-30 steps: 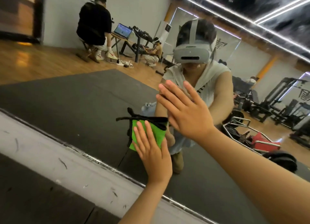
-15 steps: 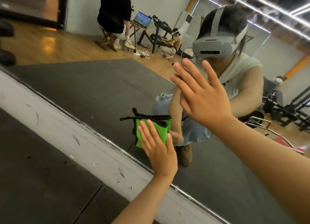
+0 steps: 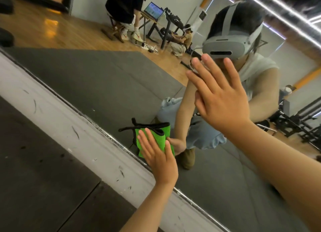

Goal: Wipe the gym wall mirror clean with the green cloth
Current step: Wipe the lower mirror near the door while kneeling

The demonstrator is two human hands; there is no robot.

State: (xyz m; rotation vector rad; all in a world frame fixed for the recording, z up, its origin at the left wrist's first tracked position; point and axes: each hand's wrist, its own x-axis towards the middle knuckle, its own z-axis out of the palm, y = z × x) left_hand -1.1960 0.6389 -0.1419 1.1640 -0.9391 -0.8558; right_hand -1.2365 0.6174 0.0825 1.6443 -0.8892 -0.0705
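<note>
So the big gym wall mirror (image 3: 104, 85) fills most of the view, and the bright green microfibre cloth with black stitched edging (image 3: 160, 140) sits low on the glass, just above the mirror's bottom edge. The left hand (image 3: 159, 160) has it pinned flat against the glass. Its fingers (image 3: 147, 144) are straight and a little apart, laid over the cloth rather than curled round it, and the thumb lies along the cloth's right side. The top of the cloth is folded over, and a bit of black trim pokes out to the left. The right hand (image 3: 224, 99) is higher up and to the right, well apart from the cloth. Its palm faces the glass with all the fingers spread wide and holding nothing, and it meets its own reflection. Under the mirror runs a scuffed white wall strip (image 3: 69, 127), then dark rubber floor matting (image 3: 43, 179). In the reflection you can see the person crouching in a white headset (image 3: 225, 45), plus an open laptop on a small desk (image 3: 153, 10) way back on the wooden floor.
</note>
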